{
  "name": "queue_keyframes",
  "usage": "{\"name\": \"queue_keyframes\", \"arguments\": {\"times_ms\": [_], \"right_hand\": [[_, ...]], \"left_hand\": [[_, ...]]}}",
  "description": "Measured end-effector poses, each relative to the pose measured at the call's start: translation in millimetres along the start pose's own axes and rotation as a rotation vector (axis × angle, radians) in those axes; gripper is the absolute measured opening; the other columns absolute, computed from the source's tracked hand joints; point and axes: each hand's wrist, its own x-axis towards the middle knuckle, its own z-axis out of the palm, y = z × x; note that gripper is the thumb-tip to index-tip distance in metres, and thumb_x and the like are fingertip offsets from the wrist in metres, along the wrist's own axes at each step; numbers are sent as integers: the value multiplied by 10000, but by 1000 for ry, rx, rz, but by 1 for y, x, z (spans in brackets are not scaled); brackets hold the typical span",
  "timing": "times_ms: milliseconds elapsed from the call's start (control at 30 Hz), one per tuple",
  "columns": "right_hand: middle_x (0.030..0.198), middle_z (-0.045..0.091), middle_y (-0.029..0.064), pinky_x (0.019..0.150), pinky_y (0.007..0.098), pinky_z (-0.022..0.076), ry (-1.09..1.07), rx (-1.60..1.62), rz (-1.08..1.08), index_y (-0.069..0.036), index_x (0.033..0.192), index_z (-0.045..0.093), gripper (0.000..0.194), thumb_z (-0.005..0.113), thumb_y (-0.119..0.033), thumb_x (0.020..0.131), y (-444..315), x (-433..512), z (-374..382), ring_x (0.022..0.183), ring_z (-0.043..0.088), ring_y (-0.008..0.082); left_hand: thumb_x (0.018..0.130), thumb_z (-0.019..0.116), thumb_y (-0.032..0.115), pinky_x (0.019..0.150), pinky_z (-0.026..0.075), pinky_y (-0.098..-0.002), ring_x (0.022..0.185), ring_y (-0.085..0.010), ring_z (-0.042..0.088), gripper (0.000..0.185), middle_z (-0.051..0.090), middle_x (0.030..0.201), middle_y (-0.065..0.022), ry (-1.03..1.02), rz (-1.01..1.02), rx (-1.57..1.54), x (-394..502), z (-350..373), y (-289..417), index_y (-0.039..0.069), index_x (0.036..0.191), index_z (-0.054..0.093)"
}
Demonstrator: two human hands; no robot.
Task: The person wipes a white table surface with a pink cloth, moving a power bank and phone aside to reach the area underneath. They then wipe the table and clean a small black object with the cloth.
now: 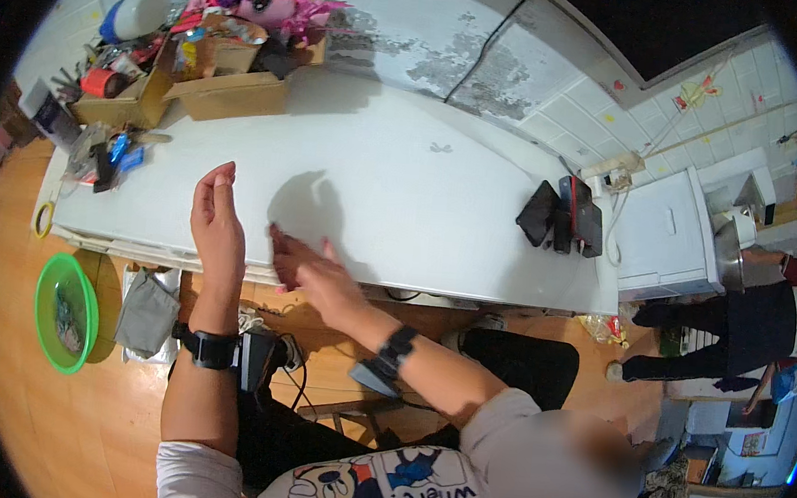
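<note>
My left hand (220, 224) is raised over the front part of a white tabletop (390, 178), seen mostly edge-on. Its thumb lies near the fingers, and nothing shows in its grasp. To its right, my right hand (312, 270) reaches over the table's front edge, blurred by motion. The fingers there point left with the thumb apart, and I see no object in them. A gap separates the two hands. Each forearm wears a black strap; the left strap carries a small device (213, 350). A hand-shaped shadow falls on the tabletop.
Cardboard boxes (231, 99) full of odds and ends stand back left, near plastic-wrapped small items (107, 156). Black devices (580, 214) sit at the right end. Below are a green basin (38, 319), grey cloth (148, 313) and cables. Another person (750, 333) stands far right.
</note>
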Motion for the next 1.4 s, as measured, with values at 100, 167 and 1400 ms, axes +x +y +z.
{"name": "queue_keyframes", "arguments": {"times_ms": [100, 167, 1400], "right_hand": [[1317, 452, 144, 948, 292, 416, 370, 360, 79, -49, 1345, 383, 671, 358, 198, 722, 21, -46, -27, 1123, 496, 182], [1353, 406, 153, 922, 353, 434, 561, 223, 202, 0, 1336, 367, 437, 396, 12, 901, 43, -83, -55, 1073, 518, 217], [1371, 411, 101, 962, 297, 376, 546, 433, 219, -41, 1344, 378, 474, 410, -6, 872, 55, 44, -48, 1191, 439, 166]], "left_hand": [[968, 440, 223, 987, 358, -314, 1110, -200, 499, 293, 559, 1142, -117, 45, -23, -45, 2, -13, 0, -9, 1122, 531], [962, 447, 256, 967, 362, -313, 1097, -185, 506, 309, 560, 1144, -100, 90, -56, -77, 4, -23, -1, 21, 1146, 527], [970, 393, 246, 973, 346, -326, 1089, -183, 498, 294, 545, 1129, -101, 316, -33, -259, 13, -38, 24, 34, 1155, 480]]}}
